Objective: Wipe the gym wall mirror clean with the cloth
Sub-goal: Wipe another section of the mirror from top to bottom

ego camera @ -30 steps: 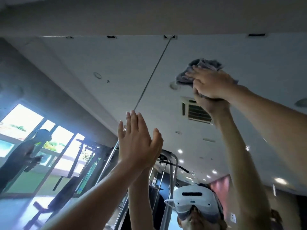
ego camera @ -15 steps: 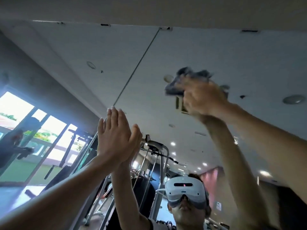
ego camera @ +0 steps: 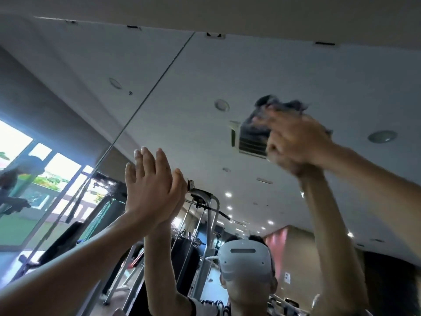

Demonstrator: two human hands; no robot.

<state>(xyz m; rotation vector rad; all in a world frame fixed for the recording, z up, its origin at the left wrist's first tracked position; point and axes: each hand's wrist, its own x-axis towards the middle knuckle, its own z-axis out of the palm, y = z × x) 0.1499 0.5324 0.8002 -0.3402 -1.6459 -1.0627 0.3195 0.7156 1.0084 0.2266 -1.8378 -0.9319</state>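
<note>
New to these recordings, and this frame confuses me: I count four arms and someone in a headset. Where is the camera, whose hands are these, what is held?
No machine here, only one person. The camera sits on their head and looks up at a wall mirror, so each arm shows twice: real and reflected. The headset low in the picture is on that person's own reflection. The left hand lies flat on the glass, fingers straight, meeting its reflection. The right hand grips a dark crumpled cloth against the glass, higher up. The thin dark line is the joint between two mirror panels. Ceiling lights, vent and gym machines are reflections.
</note>
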